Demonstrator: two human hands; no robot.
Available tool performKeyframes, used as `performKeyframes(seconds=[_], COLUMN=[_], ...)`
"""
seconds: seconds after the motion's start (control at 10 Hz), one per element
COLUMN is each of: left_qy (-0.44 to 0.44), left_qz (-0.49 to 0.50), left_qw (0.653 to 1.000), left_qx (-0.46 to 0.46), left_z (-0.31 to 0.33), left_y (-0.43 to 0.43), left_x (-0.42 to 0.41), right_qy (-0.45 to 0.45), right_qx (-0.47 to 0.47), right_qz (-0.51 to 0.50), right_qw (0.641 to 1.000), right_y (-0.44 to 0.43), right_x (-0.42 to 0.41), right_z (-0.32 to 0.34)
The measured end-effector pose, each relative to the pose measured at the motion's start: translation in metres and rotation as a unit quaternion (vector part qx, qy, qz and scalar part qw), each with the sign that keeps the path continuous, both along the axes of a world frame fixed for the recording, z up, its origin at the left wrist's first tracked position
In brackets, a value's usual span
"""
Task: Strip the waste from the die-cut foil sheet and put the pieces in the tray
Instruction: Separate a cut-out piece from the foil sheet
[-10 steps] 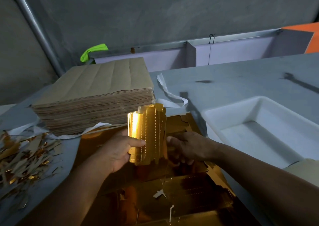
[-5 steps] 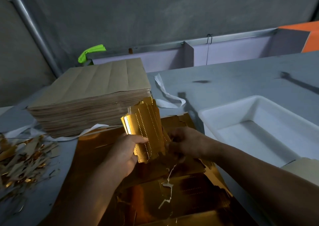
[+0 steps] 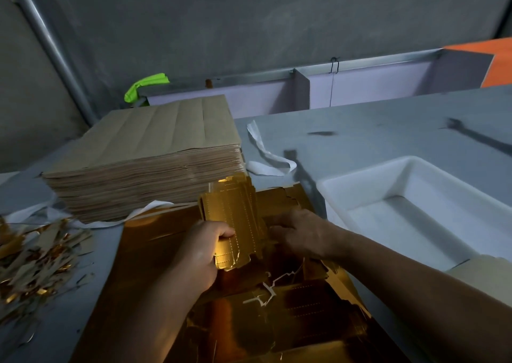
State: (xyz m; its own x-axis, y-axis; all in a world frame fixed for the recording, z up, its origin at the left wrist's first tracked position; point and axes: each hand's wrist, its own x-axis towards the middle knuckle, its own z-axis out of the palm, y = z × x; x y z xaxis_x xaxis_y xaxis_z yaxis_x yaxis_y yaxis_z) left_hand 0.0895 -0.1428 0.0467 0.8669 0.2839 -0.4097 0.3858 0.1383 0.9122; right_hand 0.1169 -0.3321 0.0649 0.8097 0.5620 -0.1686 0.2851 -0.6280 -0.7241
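A stack of gold die-cut foil sheets [image 3: 155, 251] lies on the grey table in front of me. My left hand [image 3: 202, 254] grips a bundle of stripped gold foil pieces [image 3: 230, 213], held upright and tilted left, thumb over its face. Just right of the bundle, my right hand [image 3: 299, 236] has its fingers curled down on the foil sheet; what it pinches is hidden. Thin white waste strips [image 3: 266, 287] lie torn loose on the sheet below my hands. The white tray [image 3: 360, 185] stands to the right, with nothing visible inside.
A tall stack of brown-backed sheets [image 3: 155, 152] stands behind left. A heap of gold waste scraps [image 3: 36, 257] covers the table's left edge. White strapping [image 3: 263, 154] loops behind the foil. A tan card corner [image 3: 482, 274] overlaps the tray's near edge.
The foil bundle has dropped lower and tilted further left in my left hand. My right hand has pressed down onto the sheet, and a white waste strip has torn loose below it.
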Motion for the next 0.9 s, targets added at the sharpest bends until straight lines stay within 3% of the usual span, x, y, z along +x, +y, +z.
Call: performKeyframes(seconds=[0.1,0.2,0.3,0.4,0.6,0.7,0.9], left_qy=[0.022,0.074,0.044,0.047,0.044,0.035,0.025], left_qz=[0.019,0.031,0.035,0.014,-0.019,-0.018,-0.042], left_qw=[1.0,0.996,0.995,0.998,0.998,0.998,0.996], left_qx=[-0.009,0.037,0.085,0.028,0.032,0.055,0.071], left_z=[-0.001,0.008,0.011,0.009,0.003,0.001,0.002], left_y=[-0.009,-0.018,-0.021,-0.027,-0.025,-0.029,-0.037], left_x=[0.0,-0.008,-0.017,-0.016,-0.011,-0.014,-0.018], right_qy=[0.001,0.022,0.016,-0.007,-0.021,-0.021,-0.089], right_qx=[-0.006,0.022,0.069,0.063,0.069,0.121,0.18], right_qz=[0.044,0.024,-0.018,-0.024,-0.045,-0.092,-0.091], right_qw=[0.999,0.999,0.997,0.998,0.996,0.988,0.975], right_y=[0.0,0.0,0.001,-0.001,0.0,0.001,-0.002], right_x=[-0.003,-0.002,0.0,0.001,0.001,0.001,-0.001], right_z=[-0.002,-0.002,-0.002,-0.005,-0.004,-0.002,0.003])
